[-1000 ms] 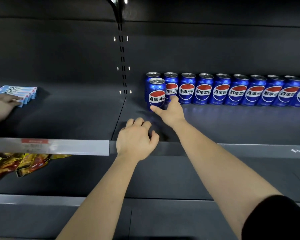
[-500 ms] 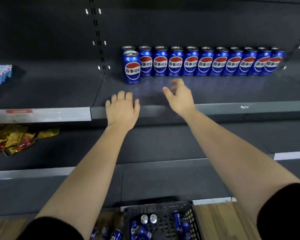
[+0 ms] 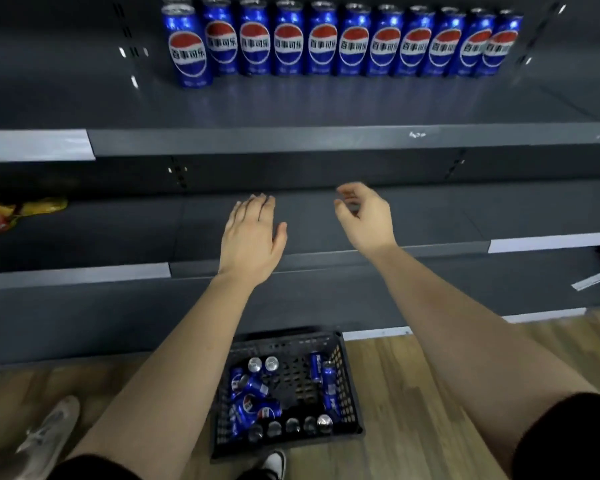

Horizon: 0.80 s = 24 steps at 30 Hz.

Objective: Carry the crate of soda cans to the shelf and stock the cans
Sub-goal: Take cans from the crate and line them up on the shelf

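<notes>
Stocking looks partway done: a row of cans (image 3: 354, 43) stands along the back of the upper shelf (image 3: 291, 140), with one more can (image 3: 187, 46) in front at its left end. Both hands hold nothing. The left hand (image 3: 253, 237) is flat with straight fingers, the right hand (image 3: 364, 216) loosely curled. In the crate (image 3: 349, 386) on the floor, loose cans (image 3: 257, 393) lie and stand; next, probably, comes reaching down for some.

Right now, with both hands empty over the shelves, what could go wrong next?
The blue soda cans in the black plastic crate lie jumbled, some on their sides; grabbing one may roll others.
The upright blue cans on the dark shelf stand tightly in a row; a bumped one might topple its neighbours.
The crate sits on the wooden floor by a white shoe, a possible trip.
</notes>
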Available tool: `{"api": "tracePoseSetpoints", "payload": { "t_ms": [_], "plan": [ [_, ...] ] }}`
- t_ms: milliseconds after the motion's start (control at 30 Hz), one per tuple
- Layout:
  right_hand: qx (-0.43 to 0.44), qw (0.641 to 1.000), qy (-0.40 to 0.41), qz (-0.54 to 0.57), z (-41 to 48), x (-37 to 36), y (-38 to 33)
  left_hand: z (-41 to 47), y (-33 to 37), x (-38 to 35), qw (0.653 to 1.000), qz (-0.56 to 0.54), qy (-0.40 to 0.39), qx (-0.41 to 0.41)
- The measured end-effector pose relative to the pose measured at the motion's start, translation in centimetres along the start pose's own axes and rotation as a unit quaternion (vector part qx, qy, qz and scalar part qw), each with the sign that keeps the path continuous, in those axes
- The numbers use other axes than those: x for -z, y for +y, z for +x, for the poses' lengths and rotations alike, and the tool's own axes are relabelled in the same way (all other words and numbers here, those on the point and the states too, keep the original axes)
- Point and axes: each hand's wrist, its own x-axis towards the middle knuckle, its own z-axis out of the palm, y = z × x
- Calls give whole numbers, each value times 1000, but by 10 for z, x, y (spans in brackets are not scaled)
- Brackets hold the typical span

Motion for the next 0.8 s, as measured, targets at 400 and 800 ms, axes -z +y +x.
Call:
{"api": "tracePoseSetpoints", "payload": {
  "t_ms": [400,800],
  "plan": [
    [-149,976,-157,-25,-102,-35,134,-130,2,-105,987,38,-135,84],
    [-188,954,-231,-21,-163,-197,293,-204,-79,-291,972,36,-187,139]
  ]
}}
